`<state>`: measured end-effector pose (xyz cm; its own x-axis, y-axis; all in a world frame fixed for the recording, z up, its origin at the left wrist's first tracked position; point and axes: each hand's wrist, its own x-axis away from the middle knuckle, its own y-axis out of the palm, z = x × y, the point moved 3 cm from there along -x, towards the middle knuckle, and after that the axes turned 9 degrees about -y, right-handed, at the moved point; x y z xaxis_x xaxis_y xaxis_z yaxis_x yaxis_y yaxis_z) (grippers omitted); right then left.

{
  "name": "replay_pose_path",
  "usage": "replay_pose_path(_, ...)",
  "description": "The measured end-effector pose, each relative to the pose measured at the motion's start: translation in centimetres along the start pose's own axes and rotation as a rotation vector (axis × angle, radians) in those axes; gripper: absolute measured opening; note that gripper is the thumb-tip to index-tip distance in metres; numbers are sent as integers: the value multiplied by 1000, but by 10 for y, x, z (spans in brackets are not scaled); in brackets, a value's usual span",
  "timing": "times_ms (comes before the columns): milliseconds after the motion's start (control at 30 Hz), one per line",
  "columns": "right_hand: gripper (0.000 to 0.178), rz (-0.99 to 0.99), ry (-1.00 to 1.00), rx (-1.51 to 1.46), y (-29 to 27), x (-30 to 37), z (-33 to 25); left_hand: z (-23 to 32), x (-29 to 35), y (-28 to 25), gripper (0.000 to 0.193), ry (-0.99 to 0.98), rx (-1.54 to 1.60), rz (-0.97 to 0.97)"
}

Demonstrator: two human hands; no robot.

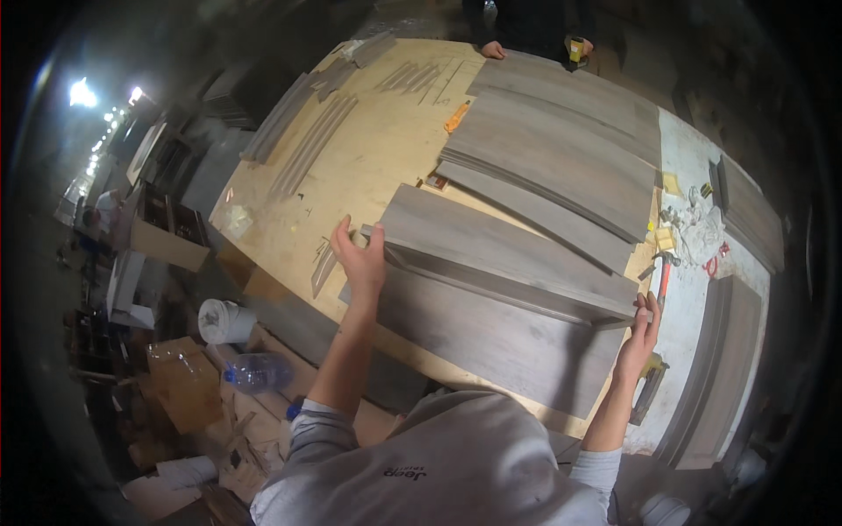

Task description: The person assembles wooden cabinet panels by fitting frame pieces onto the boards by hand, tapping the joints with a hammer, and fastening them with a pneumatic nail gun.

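A long grey-brown wooden panel with a raised edge strip (491, 232) lies across the near part of the worktable, held between my two hands. My left hand (360, 263) grips its left end, thumb and fingers on either side of the corner. At the opposite end, my right hand (637, 337) has its fingers bent around the corner. Beneath and nearer to me is a flat grey board (491, 337). Just beyond the held panel rests a narrow grey board (544, 215).
Wider grey boards (553, 131) lie farther back, where a co-worker's hand (493, 50) touches the edge. Thin strips (316, 145) and an orange tool (456, 117) are on the table (386, 131). A red-handled hammer (665, 273) and crumpled plastic (699, 232) lie right; a bucket (224, 321) stands left.
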<state>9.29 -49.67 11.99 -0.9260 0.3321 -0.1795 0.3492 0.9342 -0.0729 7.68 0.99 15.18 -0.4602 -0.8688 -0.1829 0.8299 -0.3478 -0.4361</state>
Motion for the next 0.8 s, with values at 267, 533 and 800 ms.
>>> replay_pose_path(267,40,492,-3,206,-6,20,10,-27,-20,-6,28,-264,149,-231)
replay_pose_path(533,34,552,82,299,-13,28,2,-61,-12,-7,26,-271,550,-370)
replay_pose_path(800,23,529,33,287,-16,35,9,-57,-25,-14,35,-78,343,-499)
